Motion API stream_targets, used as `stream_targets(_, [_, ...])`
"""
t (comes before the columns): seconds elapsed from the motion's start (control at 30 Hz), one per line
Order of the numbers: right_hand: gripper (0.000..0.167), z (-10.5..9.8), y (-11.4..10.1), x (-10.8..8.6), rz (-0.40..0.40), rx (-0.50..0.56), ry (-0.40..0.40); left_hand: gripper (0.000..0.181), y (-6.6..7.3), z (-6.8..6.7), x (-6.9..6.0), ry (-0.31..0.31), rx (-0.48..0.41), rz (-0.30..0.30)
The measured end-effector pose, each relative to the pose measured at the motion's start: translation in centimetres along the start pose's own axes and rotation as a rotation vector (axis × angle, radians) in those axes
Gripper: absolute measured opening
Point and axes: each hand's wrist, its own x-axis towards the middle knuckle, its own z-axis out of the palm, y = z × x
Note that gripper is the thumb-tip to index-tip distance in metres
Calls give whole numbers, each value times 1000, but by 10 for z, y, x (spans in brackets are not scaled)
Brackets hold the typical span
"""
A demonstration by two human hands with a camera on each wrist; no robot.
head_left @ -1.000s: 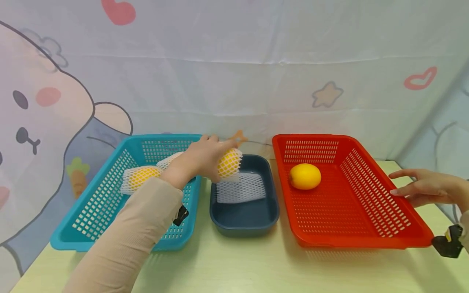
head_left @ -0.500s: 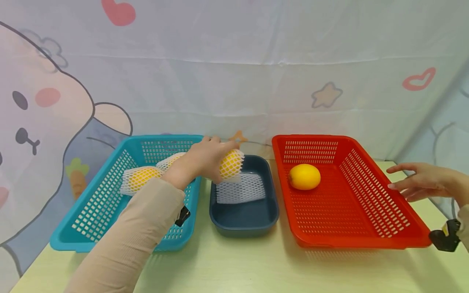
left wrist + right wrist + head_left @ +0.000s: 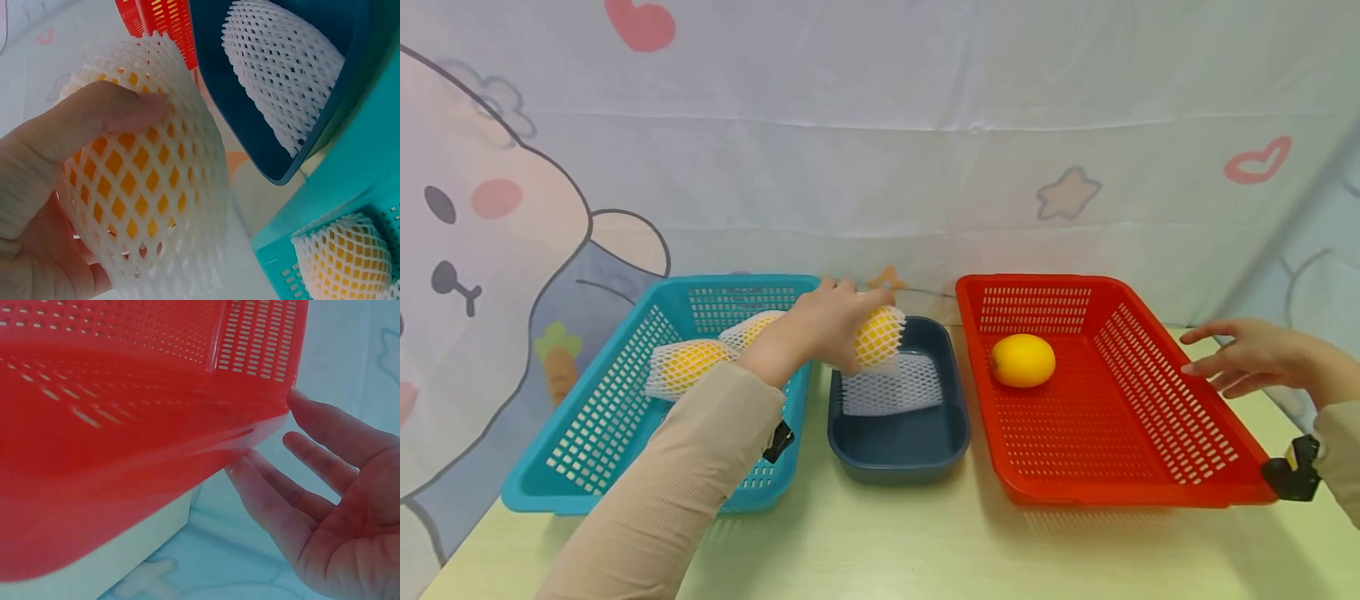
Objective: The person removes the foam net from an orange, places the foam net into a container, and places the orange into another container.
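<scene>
My left hand (image 3: 823, 323) grips a yellow fruit (image 3: 140, 181) wrapped in a white foam net sleeve, above the back left of the navy bin (image 3: 898, 458). In the left wrist view the thumb lies across the net. Inside that bin lies an empty foam net (image 3: 891, 387). Over the right rim of the red basket (image 3: 1105, 492) hovers my right hand (image 3: 1262, 358), its fingers spread and relaxed, holding nothing. A bare yellow fruit (image 3: 1023, 361), perhaps a lemon or mango, sits at the red basket's left side.
On the left stands a teal basket (image 3: 542, 492) with a netted yellow fruit (image 3: 691, 367) and another netted fruit (image 3: 748, 331), partly hidden by my left arm. Behind everything hangs a cartoon-printed cloth (image 3: 850, 150). All the containers rest on a pale table (image 3: 887, 550).
My left hand has drifted slightly right with the netted fruit. My right hand has moved a little left and up, in over the red basket's rim.
</scene>
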Motion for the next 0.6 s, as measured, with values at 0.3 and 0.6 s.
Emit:
stream_targets(0.3, [74, 3, -13, -7, -57, -76, 31, 81, 1, 0, 2, -3, -19, 12])
stream_targets(0.6, [71, 3, -17, -6, -84, -87, 58, 78, 5, 0, 3, -13, -18, 15])
